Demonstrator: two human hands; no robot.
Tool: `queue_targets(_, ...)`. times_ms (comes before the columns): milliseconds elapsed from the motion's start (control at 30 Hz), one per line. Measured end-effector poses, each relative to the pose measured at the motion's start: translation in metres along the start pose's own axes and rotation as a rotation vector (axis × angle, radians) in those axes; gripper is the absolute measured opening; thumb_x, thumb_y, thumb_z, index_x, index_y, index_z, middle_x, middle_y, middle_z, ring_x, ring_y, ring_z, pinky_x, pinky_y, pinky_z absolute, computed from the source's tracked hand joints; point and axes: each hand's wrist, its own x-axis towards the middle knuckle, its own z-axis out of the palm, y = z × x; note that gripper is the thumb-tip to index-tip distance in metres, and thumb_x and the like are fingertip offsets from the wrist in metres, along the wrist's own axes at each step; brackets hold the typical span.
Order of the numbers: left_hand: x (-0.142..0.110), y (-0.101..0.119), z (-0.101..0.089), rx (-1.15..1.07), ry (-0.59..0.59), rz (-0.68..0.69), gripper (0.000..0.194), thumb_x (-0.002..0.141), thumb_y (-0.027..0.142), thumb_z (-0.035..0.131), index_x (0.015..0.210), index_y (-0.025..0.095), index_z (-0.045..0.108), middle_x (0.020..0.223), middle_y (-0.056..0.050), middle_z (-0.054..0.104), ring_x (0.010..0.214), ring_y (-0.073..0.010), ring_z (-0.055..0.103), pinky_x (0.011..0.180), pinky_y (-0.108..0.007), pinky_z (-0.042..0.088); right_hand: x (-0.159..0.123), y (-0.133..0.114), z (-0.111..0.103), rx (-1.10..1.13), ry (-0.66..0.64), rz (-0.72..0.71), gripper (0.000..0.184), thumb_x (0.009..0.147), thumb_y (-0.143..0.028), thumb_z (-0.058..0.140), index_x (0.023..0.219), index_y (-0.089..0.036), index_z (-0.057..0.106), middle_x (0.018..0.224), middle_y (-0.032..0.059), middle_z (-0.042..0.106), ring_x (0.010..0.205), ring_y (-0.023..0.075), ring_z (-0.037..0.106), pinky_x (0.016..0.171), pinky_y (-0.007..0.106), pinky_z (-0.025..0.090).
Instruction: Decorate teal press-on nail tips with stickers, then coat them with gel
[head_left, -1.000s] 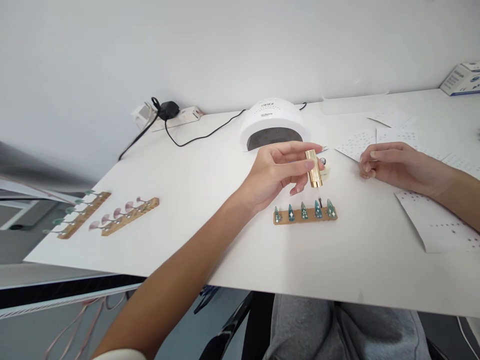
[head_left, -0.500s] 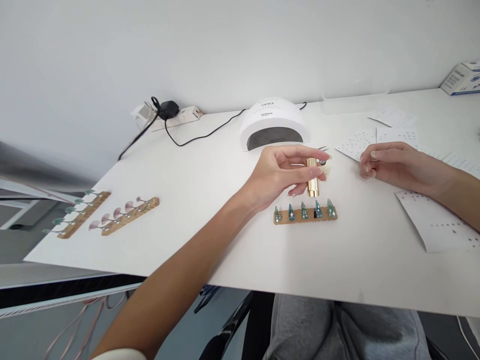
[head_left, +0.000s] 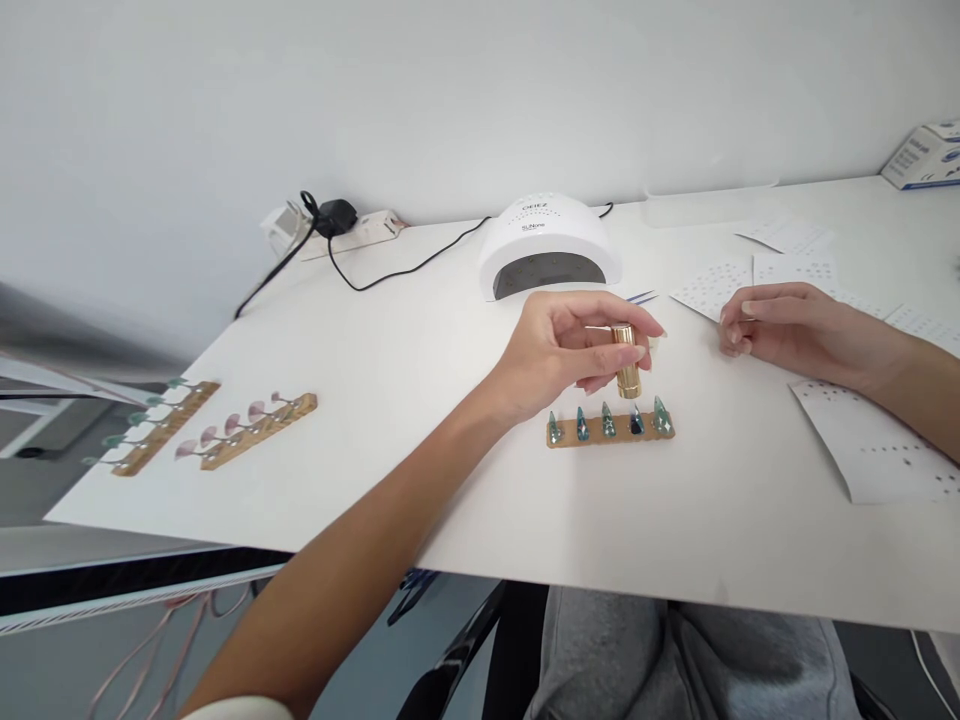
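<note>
My left hand (head_left: pixel 574 345) is closed round a small gold tube with ridged sides (head_left: pixel 628 370), holding it upright between thumb and fingers. The tube's lower end is just above a wooden strip (head_left: pixel 592 440) of teal and blue press-on nails (head_left: pixel 608 420), over the nails on its right side. Several pointed nails with white sparkle shapes stand along that strip. Further right, my right hand (head_left: pixel 780 325) rests on the table with its fingers curled in. Whether anything is inside those fingers cannot be seen.
A white nail lamp (head_left: pixel 551 240) stands behind my left hand, with tweezers (head_left: pixel 641 297) beside it. Two more nail strips (head_left: pixel 259 435) lie at left. Sticker sheets (head_left: pixel 889 450) surround my right hand. A power strip (head_left: pixel 367 235) and a box (head_left: pixel 926 158) are at the back.
The gold tube has tipped slightly and come down a little towards the nails. My left fingers shift with it. My right hand stays where it was.
</note>
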Motion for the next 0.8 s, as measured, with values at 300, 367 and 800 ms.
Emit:
queue_targets(300,0.0029,-0.0013,-0.0006,0.023,0.067,0.050,0.012,0.075,0.022,0.077,0.084,0.015,0.074,0.074,-0.005,0.069,0.055,-0.0094,0.059,0.040,-0.022,0.034,0.0007,-0.0001,-0.0003,-0.017,0.011,0.002,0.017,0.080,-0.038,0.071,0.075,-0.022,0.074,0.069,0.0035,0.057,0.070,0.0182,0.052,0.071,0.036,0.046)
queue_targets(367,0.0029,-0.0012,0.0001,0.017,0.087,0.062,0.011,0.074,0.021,0.078,0.082,0.015,0.074,0.074,-0.005,0.069,0.053,-0.0085,0.057,0.040,-0.022,0.033,0.0008,0.0004,-0.0008,-0.014,0.007,0.001,0.016,0.080,-0.037,0.070,0.076,-0.022,0.074,0.069,0.0034,0.057,0.070,0.0181,0.051,0.071,0.035,0.046)
queue_targets(800,0.0021,0.0014,0.0007,0.014,0.215,0.073,0.011,0.073,0.019,0.075,0.084,0.018,0.073,0.073,-0.003,0.069,0.047,-0.0065,0.048,0.043,-0.025,0.035,0.0000,0.0002,-0.0004,-0.003,-0.009,0.002,0.016,0.082,-0.036,0.069,0.077,-0.022,0.075,0.069,0.0031,0.058,0.070,0.0172,0.051,0.071,0.034,0.044)
